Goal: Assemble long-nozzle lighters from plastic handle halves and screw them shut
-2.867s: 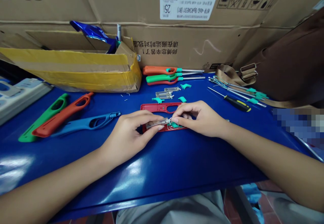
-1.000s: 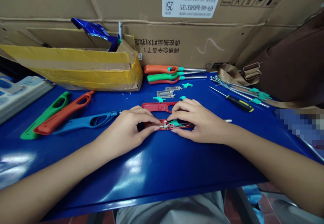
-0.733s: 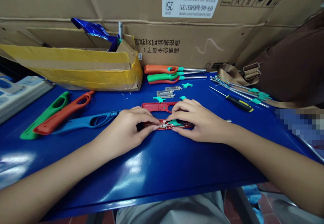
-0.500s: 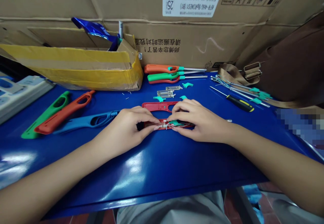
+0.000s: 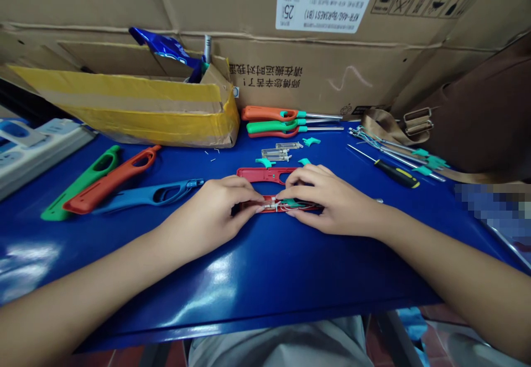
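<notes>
The person's left hand [image 5: 209, 218] and right hand [image 5: 332, 206] are both curled closed, and they grip together a small metal part with thin wires [image 5: 274, 205] and a teal plastic piece [image 5: 292, 203]. These parts are over a red plastic lighter shell [image 5: 261, 174], which lies flat under both hands on a glossy blue table [image 5: 290, 278]. To the left of the left hand lie a blue plastic shell [image 5: 133, 198] and an orange plastic shell [image 5: 108, 187]. Further right, near the table's back edge, lies a screwdriver with black and yellow handle [image 5: 398, 175].
</notes>
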### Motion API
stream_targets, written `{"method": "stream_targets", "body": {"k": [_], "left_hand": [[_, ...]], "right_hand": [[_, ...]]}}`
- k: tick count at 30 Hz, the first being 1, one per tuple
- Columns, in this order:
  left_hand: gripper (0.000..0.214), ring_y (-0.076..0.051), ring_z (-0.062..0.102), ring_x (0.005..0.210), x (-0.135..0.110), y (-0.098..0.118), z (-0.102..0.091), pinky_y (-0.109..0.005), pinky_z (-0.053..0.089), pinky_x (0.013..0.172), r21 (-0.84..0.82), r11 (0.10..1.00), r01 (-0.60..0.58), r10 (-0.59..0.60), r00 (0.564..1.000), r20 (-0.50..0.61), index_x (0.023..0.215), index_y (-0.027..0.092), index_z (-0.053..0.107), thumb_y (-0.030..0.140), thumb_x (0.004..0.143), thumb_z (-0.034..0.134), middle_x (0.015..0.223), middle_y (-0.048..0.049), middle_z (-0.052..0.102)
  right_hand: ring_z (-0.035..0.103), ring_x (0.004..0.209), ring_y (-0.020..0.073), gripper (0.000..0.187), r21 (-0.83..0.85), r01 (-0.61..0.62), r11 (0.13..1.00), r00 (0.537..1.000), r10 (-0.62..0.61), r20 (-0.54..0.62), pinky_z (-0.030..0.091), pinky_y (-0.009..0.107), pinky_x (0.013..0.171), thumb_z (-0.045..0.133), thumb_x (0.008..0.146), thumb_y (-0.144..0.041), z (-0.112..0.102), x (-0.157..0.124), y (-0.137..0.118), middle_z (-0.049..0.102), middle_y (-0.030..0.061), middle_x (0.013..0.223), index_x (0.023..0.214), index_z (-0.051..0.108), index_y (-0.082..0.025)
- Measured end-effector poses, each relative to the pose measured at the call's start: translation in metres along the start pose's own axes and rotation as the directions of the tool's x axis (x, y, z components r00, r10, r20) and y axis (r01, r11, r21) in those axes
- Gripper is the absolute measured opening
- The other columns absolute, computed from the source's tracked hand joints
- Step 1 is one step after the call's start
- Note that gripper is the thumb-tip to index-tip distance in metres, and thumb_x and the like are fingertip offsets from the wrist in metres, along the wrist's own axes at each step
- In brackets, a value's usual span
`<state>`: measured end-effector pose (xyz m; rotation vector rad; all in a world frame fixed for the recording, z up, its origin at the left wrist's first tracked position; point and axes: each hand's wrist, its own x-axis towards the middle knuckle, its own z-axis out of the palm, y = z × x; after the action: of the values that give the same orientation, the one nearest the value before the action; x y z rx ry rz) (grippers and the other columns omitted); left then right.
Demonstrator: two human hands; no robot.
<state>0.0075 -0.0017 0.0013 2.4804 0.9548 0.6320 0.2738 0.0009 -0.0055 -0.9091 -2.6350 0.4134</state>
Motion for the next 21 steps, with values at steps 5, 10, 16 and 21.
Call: {"method": "stream_targets", "body": {"k": [5, 10, 16, 21], "left_hand": [[0.019, -0.017, 0.072, 0.089, 0.0005, 0.0034, -0.0029, -0.028, 0.056, 0.081, -0.009, 1.0, 0.009, -0.009, 1.0, -0.013, 0.107, 0.019, 0.079, 0.021, 0.096, 0.063, 0.099, -0.0046, 0.077], [0.017, -0.019, 0.07, 0.091, 0.0001, 0.0039, -0.0037, -0.029, 0.055, 0.083, 0.018, 1.0, -0.025, 0.025, 1.0, -0.006, 0.105, 0.02, 0.079, 0.024, 0.097, 0.065, 0.096, -0.0033, 0.077], [0.017, -0.02, 0.068, 0.092, 0.0006, 0.0012, -0.002, -0.034, 0.054, 0.085, 0.065, 0.998, -0.017, 0.015, 0.999, 0.031, 0.106, 0.022, 0.08, 0.025, 0.097, 0.066, 0.097, -0.0032, 0.077], [0.016, -0.021, 0.066, 0.089, 0.0018, 0.0007, -0.003, -0.035, 0.053, 0.082, 0.084, 0.996, -0.02, 0.018, 1.0, 0.024, 0.103, 0.021, 0.081, 0.028, 0.095, 0.069, 0.094, -0.0031, 0.078]], "right_hand": [[0.056, 0.11, 0.0237, 0.027, 0.012, -0.01, 1.0, 1.0, 0.01, 0.011, 0.037, 0.043, 0.098, 0.062, 0.098, -0.028, 0.0004, 0.0002, 0.0013, 0.063, 0.0071, 0.118, 0.124, 0.068, -0.028], [0.056, 0.109, 0.023, 0.027, 0.018, -0.013, 1.0, 1.0, 0.013, 0.015, 0.037, 0.042, 0.098, 0.061, 0.098, -0.029, -0.0001, 0.0004, 0.0005, 0.063, 0.0064, 0.118, 0.124, 0.068, -0.028], [0.056, 0.109, 0.0231, 0.028, 0.016, -0.005, 1.0, 1.0, 0.004, 0.015, 0.038, 0.042, 0.099, 0.063, 0.097, -0.027, -0.0009, 0.0003, 0.001, 0.064, 0.0066, 0.118, 0.124, 0.069, -0.026], [0.056, 0.108, 0.023, 0.027, 0.002, 0.016, 1.0, 1.0, -0.016, 0.004, 0.038, 0.042, 0.098, 0.061, 0.098, -0.028, -0.0009, 0.0003, 0.0019, 0.064, 0.0068, 0.118, 0.124, 0.068, -0.025]]}}
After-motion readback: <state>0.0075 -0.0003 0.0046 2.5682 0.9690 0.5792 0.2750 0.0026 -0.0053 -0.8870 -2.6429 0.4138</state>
